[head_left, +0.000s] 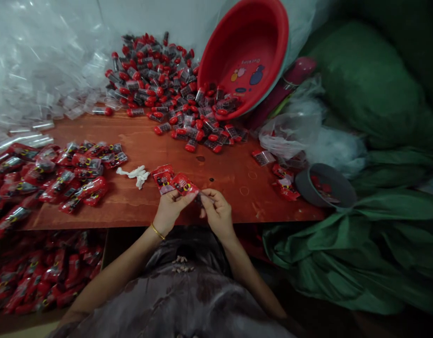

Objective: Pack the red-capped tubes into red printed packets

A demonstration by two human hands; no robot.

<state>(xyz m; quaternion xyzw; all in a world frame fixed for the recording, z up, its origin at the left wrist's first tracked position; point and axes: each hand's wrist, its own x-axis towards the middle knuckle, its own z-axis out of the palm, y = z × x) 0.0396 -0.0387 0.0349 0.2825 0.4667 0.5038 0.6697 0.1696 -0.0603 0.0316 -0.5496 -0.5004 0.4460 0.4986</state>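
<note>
Near the front edge of the reddish wooden table [223, 176], my left hand [169, 211] pinches the lower left part of a flat red printed wrapper [183, 184]. My right hand [216, 211] has its fingers closed at the wrapper's right end, on a small dark item whose details are hidden by the fingers. Another red wrapper [163, 174] lies just beyond my left hand. A crumpled white scrap [135, 175] is to its left.
Red-capped clear tubes [160, 89] are heaped at the back, beside a tilted red basin [251, 42]. Wrapped red packets [61, 176] cover the left. A grey bowl [303, 183] and green cloth [343, 253] are at right; a box of packets [57, 272] sits below left.
</note>
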